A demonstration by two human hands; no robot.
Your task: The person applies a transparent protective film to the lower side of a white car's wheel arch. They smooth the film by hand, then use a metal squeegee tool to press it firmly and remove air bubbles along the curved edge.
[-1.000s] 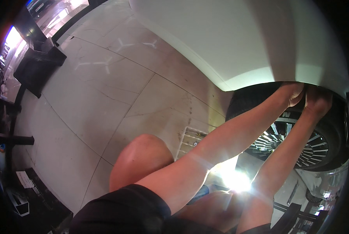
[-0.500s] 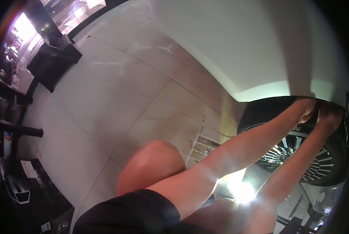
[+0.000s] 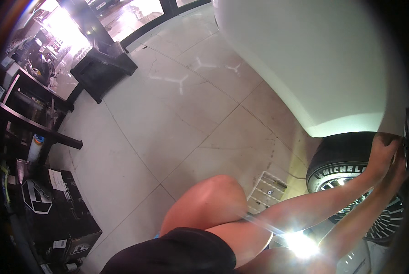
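Both hands reach up to the far right edge of the view, where a black tyre [image 3: 339,153] with a ribbed sidewall and raised white lettering sits under the smooth, glossy white car body [image 3: 314,59]. Inside the tyre a dark wheel rim [image 3: 387,219] shows many thin metallic spokes fanning outward. The left hand [image 3: 382,148] lies highest, its fingers curled over the upper shoulder of the tyre just below the curved wheel arch, touching the rubber; the right hand [image 3: 398,171] is just beneath and beside it, pressed toward the dark trim at the frame's rim. Whether either hand is clamped around something or only resting there cannot be told, as the fingertips blur into shadow. Both forearms stretch long and nearly straight from the lower middle, the left above the right, almost parallel. A bent bare knee [image 3: 209,201] rises between the arms and the floor [image 3: 168,114], which is laid in large pale polished tiles with thin dark joints. A small white ridged tray [image 3: 266,189] lies on the tiles near the tyre. A harsh light glare [image 3: 300,244] burns below the arms. Dark shelving [image 3: 26,118] and black boxes [image 3: 49,205] crowd the left side.
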